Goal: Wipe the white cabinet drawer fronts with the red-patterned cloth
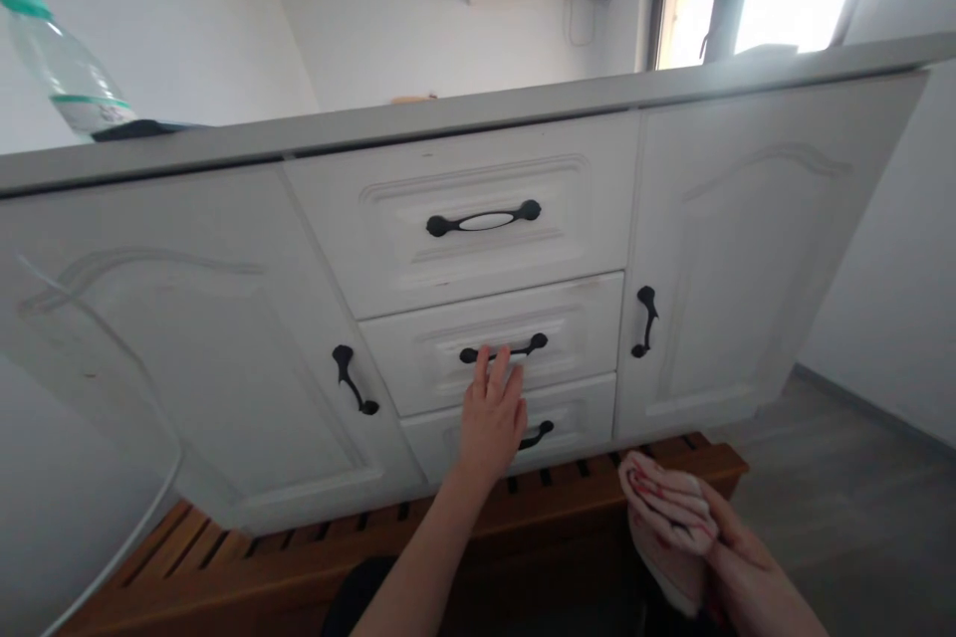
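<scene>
My left hand (493, 413) reaches up to the white cabinet, fingers spread flat against the middle drawer (583, 328) with the fingertips at its black handle (523, 349); it grips nothing that I can see. My right hand (736, 557) is low at the right and holds a folded pinkish cloth (664, 508) with red marks. Above is the top drawer (485, 219) with a black and white handle. Below, the bottom drawer (583, 418) is partly hidden by my left hand.
Cabinet doors with black handles flank the drawers, left (355, 380) and right (644, 320). The cabinet stands on a slatted wooden base (568, 488). A clear bottle with a green cap (64, 65) lies on the countertop at left. A white cable (134, 508) hangs at left. Grey floor (843, 478) extends right.
</scene>
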Demonstrator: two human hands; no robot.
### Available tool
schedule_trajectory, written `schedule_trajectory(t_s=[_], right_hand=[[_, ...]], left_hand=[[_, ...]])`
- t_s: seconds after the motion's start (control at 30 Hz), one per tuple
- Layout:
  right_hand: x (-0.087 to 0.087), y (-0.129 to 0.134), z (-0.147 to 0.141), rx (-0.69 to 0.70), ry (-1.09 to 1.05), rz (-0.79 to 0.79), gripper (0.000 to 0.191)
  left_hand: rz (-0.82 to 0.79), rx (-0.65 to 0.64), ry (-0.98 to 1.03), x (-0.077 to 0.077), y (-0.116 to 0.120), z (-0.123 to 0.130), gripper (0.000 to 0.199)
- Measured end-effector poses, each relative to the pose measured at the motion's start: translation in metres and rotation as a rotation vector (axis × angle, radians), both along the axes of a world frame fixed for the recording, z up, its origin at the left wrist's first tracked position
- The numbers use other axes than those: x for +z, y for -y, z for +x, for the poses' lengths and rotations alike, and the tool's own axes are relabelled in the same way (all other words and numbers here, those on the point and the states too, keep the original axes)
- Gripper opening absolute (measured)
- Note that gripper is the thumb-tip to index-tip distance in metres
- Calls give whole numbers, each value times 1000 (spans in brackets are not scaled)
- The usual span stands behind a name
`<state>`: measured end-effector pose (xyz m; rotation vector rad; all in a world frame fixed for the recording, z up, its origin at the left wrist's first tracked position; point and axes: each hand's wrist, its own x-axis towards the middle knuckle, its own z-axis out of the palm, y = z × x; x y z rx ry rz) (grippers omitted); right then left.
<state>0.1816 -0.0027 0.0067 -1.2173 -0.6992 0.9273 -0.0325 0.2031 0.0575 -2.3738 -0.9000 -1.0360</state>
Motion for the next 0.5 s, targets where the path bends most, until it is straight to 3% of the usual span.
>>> schedule_trajectory(t_s=[0.1,0.2,0.27,0.37,0.43,0.5], right_hand=[[46,-27,-10,-98,206,134,47],[93,-70,-11,-357,482,360,44],[115,-110,-4,-610,729,496,43],[123,-176,2,-883,1052,603,44],[118,-209,-8,-943,1205,610,52],[111,-225,-32,-885,1369,633,60]], left_hand=[[-69,-35,64,0,9,-1,45],[-146,-21,182,-29,37,-7,44],[-221,-7,117,-69,60,-14,48],[-525,-10,-113,-147,90,-27,60],[-831,34,-201,-195,103,-37,63],[-1239,71,-229,-230,113,-46,61]])
